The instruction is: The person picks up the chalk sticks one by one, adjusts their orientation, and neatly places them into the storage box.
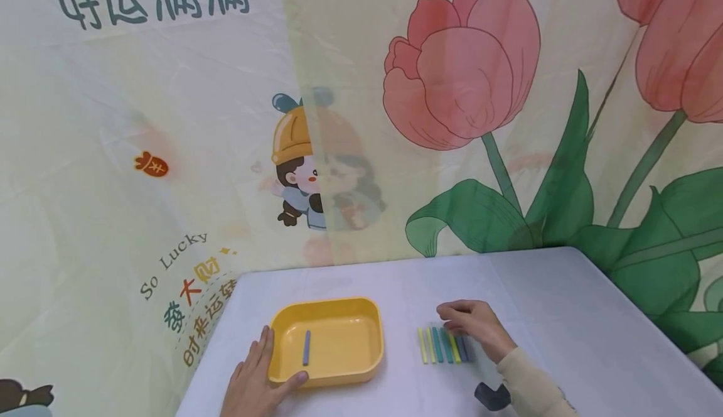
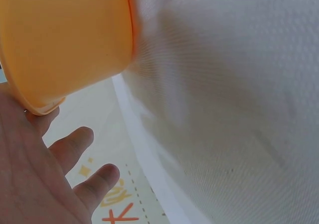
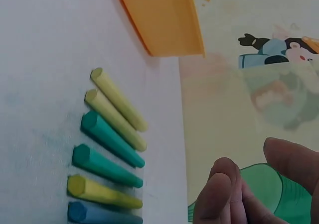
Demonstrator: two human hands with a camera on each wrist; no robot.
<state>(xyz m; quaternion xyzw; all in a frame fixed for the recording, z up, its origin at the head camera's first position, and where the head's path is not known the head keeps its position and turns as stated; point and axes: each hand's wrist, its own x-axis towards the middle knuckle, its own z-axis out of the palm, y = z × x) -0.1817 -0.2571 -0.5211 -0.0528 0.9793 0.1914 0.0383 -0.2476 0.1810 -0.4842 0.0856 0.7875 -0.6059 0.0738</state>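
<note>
Printed cloth with big pink tulips [image 1: 463, 59] and a cartoon child in a yellow hat [image 1: 299, 166] hangs behind a white table [image 1: 565, 316], which fills the lower part of the head view.

On it, the left hand [image 1: 254, 376] lies against the near left corner of a yellow tray [image 1: 369, 341]. Its fingers are straight and relaxed along the tray's left wall, and the thumb rests on the near rim. The left wrist view shows the same: an open palm [image 2: 30, 174] with loose fingers beside the tray's orange-yellow outer wall [image 2: 65, 40]. Inside the tray lies a single blue-grey stick [image 1: 306, 347], pointing away from the person, left of the tray's middle.

The right hand [image 1: 474, 328] is well to the right of the tray, fingers bent downward over the far ends of a row of coloured sticks [image 1: 446, 345]. Whether the fingertips pinch one stick or only touch the row cannot be told. In the right wrist view the fingers [image 3: 224, 194] are drawn close together just beside the row.

The sticks lie side by side on the table: two pale yellow [image 3: 117, 112], two teal [image 3: 107, 149], one yellow-green [image 3: 102, 191] and one blue [image 3: 99, 215].
</note>
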